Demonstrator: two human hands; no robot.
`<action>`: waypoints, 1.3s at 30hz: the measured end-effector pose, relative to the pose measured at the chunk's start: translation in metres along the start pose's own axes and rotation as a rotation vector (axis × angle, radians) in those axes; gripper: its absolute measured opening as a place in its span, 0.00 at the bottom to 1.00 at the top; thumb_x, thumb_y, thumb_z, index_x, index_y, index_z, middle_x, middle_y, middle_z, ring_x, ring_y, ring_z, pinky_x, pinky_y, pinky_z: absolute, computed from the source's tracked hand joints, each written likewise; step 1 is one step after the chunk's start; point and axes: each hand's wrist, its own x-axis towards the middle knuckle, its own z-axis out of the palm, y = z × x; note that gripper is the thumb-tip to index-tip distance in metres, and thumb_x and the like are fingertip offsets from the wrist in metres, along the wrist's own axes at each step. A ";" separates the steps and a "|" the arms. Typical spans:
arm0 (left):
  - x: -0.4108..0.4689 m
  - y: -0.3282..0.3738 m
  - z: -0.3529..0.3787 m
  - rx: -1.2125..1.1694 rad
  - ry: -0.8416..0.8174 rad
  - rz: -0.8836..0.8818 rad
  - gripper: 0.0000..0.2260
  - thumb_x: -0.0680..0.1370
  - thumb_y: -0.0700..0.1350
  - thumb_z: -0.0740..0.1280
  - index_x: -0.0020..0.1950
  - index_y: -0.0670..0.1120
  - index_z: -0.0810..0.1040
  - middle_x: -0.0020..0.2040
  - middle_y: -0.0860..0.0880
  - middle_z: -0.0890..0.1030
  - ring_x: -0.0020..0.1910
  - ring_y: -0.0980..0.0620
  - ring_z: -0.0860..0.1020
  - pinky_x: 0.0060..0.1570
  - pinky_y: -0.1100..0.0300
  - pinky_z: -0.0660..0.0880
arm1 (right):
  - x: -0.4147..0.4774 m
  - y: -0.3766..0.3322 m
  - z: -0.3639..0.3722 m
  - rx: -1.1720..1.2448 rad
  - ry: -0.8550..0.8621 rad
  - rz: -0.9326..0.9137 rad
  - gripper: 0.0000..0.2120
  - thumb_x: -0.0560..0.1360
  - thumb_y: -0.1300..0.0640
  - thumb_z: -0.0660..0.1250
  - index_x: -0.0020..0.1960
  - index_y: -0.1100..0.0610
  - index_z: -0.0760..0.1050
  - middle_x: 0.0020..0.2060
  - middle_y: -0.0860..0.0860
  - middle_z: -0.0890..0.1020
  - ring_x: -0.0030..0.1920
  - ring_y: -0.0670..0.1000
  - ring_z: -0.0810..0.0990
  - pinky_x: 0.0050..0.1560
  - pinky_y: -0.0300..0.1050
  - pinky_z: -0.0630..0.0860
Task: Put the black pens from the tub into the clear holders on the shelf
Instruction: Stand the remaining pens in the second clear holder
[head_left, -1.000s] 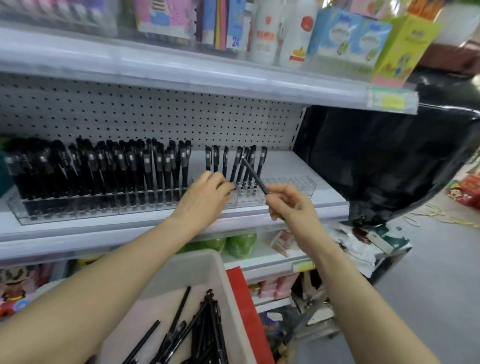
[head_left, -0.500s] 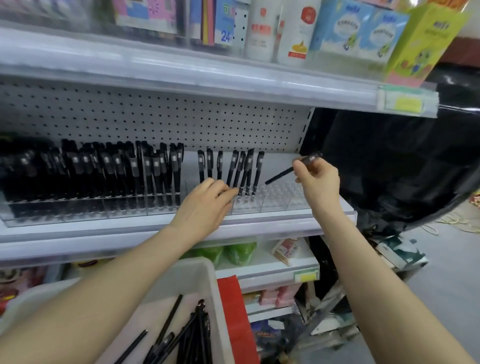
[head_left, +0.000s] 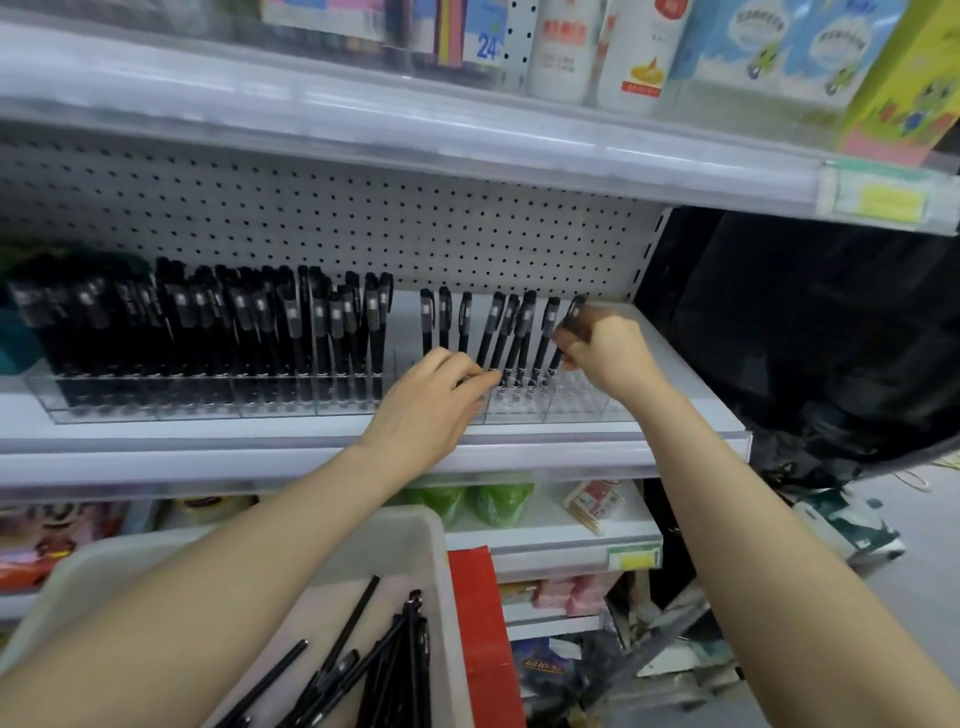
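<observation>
Head view: pen (head_left: 573, 315) in right hand (head_left: 607, 354) near-upright, cap uppermost.

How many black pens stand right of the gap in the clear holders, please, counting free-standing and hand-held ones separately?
Free-standing black pens: 7
Hand-held black pen, gripped by the right hand: 1
Total: 8

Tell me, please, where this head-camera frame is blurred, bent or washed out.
Head view: the wide lens bows the upper shelf edge, which glares pale; the packed pens on the left smear together; the right hand pinching a pen and the loose pens in the tub read sharper.
</observation>
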 end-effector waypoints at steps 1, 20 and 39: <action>0.000 0.000 0.000 -0.005 -0.002 -0.002 0.19 0.75 0.39 0.73 0.66 0.43 0.78 0.53 0.46 0.79 0.53 0.46 0.74 0.48 0.51 0.79 | -0.001 -0.001 0.003 -0.050 -0.047 0.007 0.10 0.81 0.57 0.63 0.57 0.61 0.77 0.45 0.58 0.84 0.45 0.56 0.82 0.45 0.47 0.77; -0.031 -0.020 -0.011 -0.066 -0.091 -0.018 0.35 0.68 0.24 0.68 0.73 0.41 0.70 0.65 0.41 0.74 0.65 0.46 0.65 0.61 0.54 0.71 | -0.083 -0.030 0.051 0.061 0.404 -0.166 0.08 0.77 0.61 0.67 0.53 0.57 0.69 0.43 0.50 0.75 0.40 0.50 0.74 0.41 0.48 0.72; -0.033 -0.020 -0.015 -0.166 -0.229 -0.096 0.43 0.69 0.23 0.63 0.80 0.48 0.56 0.73 0.48 0.62 0.72 0.49 0.60 0.65 0.57 0.68 | -0.196 -0.069 0.206 -0.428 -0.670 -0.476 0.11 0.74 0.69 0.62 0.53 0.59 0.75 0.52 0.58 0.69 0.46 0.59 0.76 0.44 0.56 0.76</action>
